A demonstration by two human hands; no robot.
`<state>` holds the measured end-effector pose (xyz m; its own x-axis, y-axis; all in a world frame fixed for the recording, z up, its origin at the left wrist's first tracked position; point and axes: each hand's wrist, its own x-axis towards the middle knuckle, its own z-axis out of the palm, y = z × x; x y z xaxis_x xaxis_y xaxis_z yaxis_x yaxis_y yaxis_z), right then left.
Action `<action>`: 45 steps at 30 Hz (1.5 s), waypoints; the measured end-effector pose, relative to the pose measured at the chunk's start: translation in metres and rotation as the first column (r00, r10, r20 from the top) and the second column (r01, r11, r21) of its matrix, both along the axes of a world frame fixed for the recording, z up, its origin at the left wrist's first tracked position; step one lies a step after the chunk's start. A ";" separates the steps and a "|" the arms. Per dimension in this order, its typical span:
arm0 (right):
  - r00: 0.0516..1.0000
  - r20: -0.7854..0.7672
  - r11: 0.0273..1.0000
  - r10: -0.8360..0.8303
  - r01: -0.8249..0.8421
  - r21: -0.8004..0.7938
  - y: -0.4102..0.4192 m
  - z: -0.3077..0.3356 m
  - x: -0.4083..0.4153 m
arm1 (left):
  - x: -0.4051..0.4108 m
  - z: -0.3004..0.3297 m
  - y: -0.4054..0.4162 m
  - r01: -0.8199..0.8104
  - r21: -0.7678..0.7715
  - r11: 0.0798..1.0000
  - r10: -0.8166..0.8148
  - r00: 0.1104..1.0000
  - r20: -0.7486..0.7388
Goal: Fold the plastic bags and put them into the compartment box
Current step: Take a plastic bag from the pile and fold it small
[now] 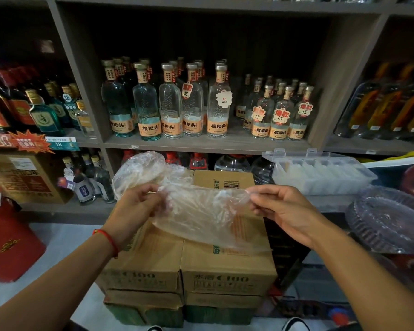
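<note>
Both hands, left hand (139, 206) and right hand (280, 209), are pinching the plastic bag (196, 211) taut above the cartons (225, 266); matching edges before creasing should be helping.

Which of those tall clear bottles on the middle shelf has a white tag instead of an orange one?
The rightmost tall bottle; its neighbour wears an orange tag marked 25.

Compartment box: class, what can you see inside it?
The compartment box, lid open, shows a row of divided cells holding pale folded bags. Its frosted walls blur them, so their number and the cells' far ends cannot be made out.
</note>
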<state>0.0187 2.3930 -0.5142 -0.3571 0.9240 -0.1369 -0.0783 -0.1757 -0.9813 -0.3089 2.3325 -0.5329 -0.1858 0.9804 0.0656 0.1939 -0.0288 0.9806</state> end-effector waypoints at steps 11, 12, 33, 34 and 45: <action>0.980 0.099 0.981 -0.174 0.163 0.107 0.003 -0.002 -0.003 | -0.006 0.002 0.004 0.046 -0.006 0.999 -0.043 0.979 0.199; 0.979 0.107 0.981 -0.172 0.160 0.109 0.003 -0.003 -0.003 | -0.007 0.000 0.006 0.022 0.000 1.000 -0.021 0.981 0.194; 0.960 0.132 0.960 -0.247 0.225 0.165 0.010 -0.001 0.010 | 0.015 0.001 0.033 -0.421 0.344 0.839 0.469 0.880 -0.068; 0.961 0.118 0.961 -0.249 0.230 0.153 0.009 0.000 0.010 | 0.017 0.003 0.033 -0.419 0.375 0.827 0.480 0.873 -0.085; 0.797 0.329 0.730 -0.507 0.194 0.655 -0.004 0.021 -0.012 | 0.041 0.028 0.019 -0.176 0.595 0.784 0.291 0.951 -0.102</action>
<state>0.0065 2.3886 -0.4936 -0.0270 0.9183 0.3949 0.4651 0.3612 -0.8082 -0.2675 2.3515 -0.5049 -0.3327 0.6788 0.6546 0.4382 -0.5034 0.7447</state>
